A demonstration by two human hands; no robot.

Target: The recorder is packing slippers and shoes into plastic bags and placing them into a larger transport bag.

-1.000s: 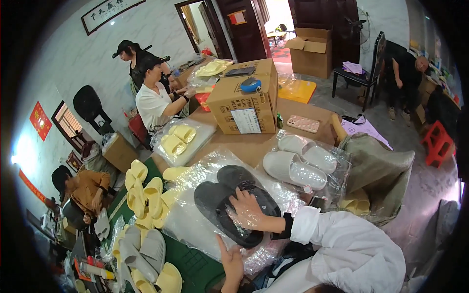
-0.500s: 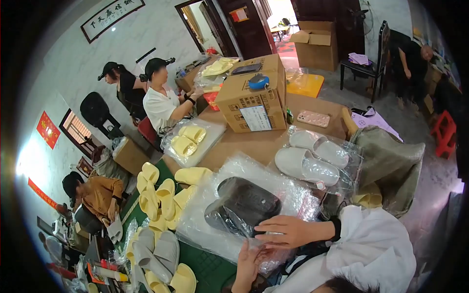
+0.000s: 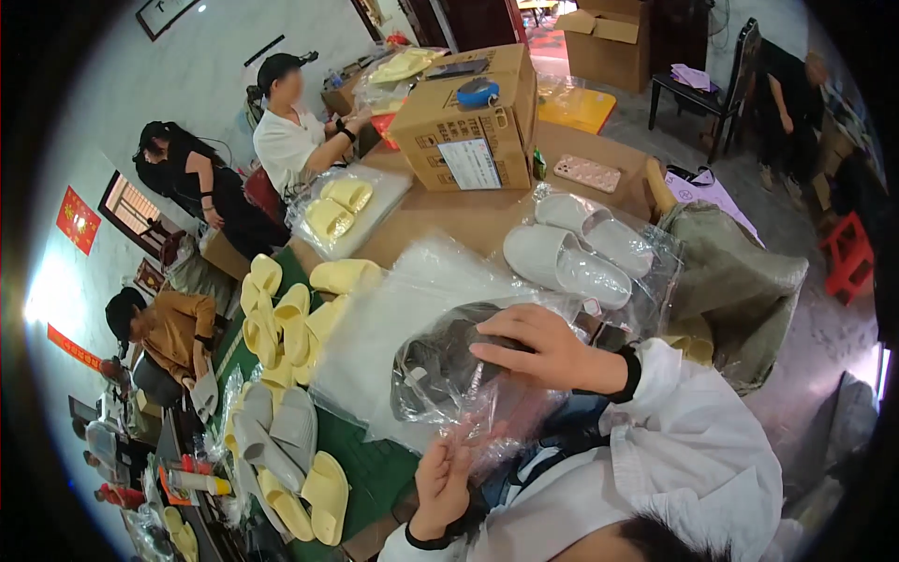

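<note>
A pair of dark slippers (image 3: 435,361) lies inside a clear plastic bag (image 3: 478,412), tilted on a stack of clear bags (image 3: 361,351) at the table's near edge. My right hand (image 3: 548,351) is closed over the slippers' right side, thumb and fingers curved around them through the film. Lower down, my left hand (image 3: 442,482) has its fingers pinched on the near end of the bag, below the slippers. Creased, shiny film partly hides the slippers' shape. Beyond my right hand, pale grey slippers (image 3: 567,258) lie in another clear bag.
Yellow slippers (image 3: 295,323) and grey slippers (image 3: 276,426) are spread on the green mat at left. A cardboard box (image 3: 464,126) carrying a blue tape roll (image 3: 478,92) stands beyond, beside a pink-cased phone (image 3: 587,173). A woven sack (image 3: 735,290) is at right. Several other people are around the room.
The dark slippers have turned and tilted within the film. My right hand has moved up onto them; my left hand has shifted left along the bag's near end. The view has shifted too.
</note>
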